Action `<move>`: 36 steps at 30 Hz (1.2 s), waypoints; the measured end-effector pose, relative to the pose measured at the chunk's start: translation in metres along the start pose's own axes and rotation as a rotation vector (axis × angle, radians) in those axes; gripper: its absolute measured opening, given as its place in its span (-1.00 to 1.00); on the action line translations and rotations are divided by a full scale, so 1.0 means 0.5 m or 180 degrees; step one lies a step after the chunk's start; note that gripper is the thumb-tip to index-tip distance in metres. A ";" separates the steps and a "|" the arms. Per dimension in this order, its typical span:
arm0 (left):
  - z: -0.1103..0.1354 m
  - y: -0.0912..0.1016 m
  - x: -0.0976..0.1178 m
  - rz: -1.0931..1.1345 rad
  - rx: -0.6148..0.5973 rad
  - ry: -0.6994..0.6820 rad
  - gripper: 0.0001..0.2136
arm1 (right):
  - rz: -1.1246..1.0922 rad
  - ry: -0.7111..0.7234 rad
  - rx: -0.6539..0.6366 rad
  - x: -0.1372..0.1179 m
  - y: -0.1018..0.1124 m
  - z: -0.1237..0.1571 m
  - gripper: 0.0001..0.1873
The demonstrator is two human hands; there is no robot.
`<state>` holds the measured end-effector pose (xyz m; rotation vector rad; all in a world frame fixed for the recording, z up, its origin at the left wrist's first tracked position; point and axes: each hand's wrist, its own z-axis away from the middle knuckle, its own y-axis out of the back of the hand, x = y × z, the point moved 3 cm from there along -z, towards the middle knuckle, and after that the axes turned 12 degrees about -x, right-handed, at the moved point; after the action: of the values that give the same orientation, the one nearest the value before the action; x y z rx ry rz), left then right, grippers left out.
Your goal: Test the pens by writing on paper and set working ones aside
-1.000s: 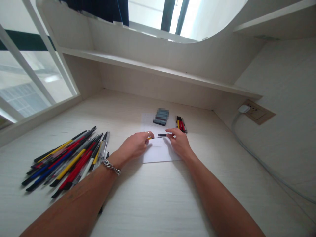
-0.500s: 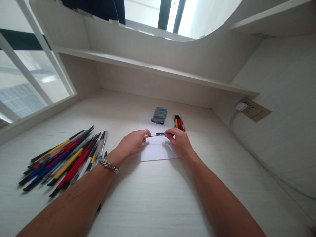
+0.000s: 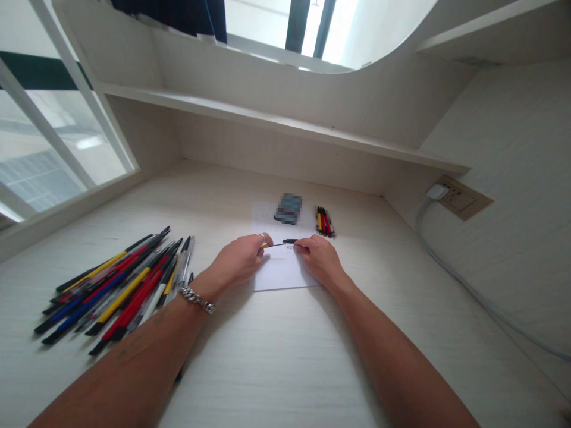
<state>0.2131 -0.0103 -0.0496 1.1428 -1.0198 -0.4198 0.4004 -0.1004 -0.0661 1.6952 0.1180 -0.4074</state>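
My left hand [image 3: 241,257] is closed around a yellow pen [image 3: 264,245], whose end shows at the fingertips. A thin dark pen refill [image 3: 277,244] runs from it toward my right hand [image 3: 320,257], whose thumb and fingers pinch its far end. Just beyond these fingertips a short black pen part [image 3: 289,241] lies on the white paper [image 3: 281,276]; its exact kind is too small to tell. Small dark marks [image 3: 289,246] show on the sheet beside my right fingers. Both hands hover over or rest on the paper; which one I cannot tell.
A large pile of pens [image 3: 120,285] lies left, partly behind my left forearm. Several pens [image 3: 324,222] lie in a small row beyond my right hand. A blurred dark grey object [image 3: 288,209] sits at the paper's far end. A cable [image 3: 464,285] hangs from the socket [image 3: 464,197].
My right hand has shifted slightly left and lower, uncovering more of the small row of pens and dark marks on the paper. My left hand stays in place.
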 end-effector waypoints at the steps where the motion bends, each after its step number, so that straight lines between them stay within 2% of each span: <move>1: 0.000 0.000 0.000 -0.0001 -0.0001 -0.0007 -0.75 | 0.0047 -0.0010 -0.0011 -0.001 -0.001 0.000 -0.76; 4: -0.001 0.000 0.002 -0.0011 -0.0018 0.0006 -0.74 | 0.0157 -0.0059 -0.0028 -0.005 0.002 0.002 -0.75; 7: -0.002 -0.001 0.005 -0.0017 -0.0049 0.0006 -0.72 | 0.0069 -0.0035 0.0130 -0.012 0.014 0.005 -0.77; 11: -0.001 -0.002 0.011 -0.0061 -0.0043 -0.0022 -0.71 | -0.0413 0.0437 0.0362 -0.033 0.030 0.014 -0.78; 14: 0.001 -0.004 0.017 -0.0024 -0.0011 -0.0113 -0.71 | -0.0510 0.0825 0.0179 -0.051 0.026 0.020 -0.81; 16: 0.002 -0.005 0.020 0.0035 -0.0009 -0.0212 -0.70 | -0.0396 0.0864 0.0086 -0.057 0.025 0.022 -0.82; 21: -0.001 -0.002 0.018 0.0148 0.0009 -0.0262 -0.68 | -0.0212 0.0658 0.0115 -0.045 0.057 0.012 -0.81; 25: -0.004 0.003 0.006 0.0166 0.0063 -0.0157 -0.68 | -0.0215 0.0481 0.0149 -0.013 0.078 0.003 -0.80; 28: -0.004 0.006 -0.002 0.0148 0.0108 -0.0121 -0.66 | -0.0294 0.0258 0.0300 0.021 0.070 0.009 -0.85; 31: -0.004 0.006 -0.007 0.0179 0.0132 -0.0104 -0.66 | -0.0276 0.0043 0.0275 0.042 0.051 0.018 -0.84; 36: -0.007 -0.001 -0.011 0.0312 0.0090 -0.0036 -0.65 | -0.0205 -0.0070 0.0118 0.036 0.032 0.022 -0.81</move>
<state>0.2133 -0.0046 -0.0528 1.1117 -1.0898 -0.3350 0.4200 -0.1164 -0.0583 1.7263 0.1502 -0.4788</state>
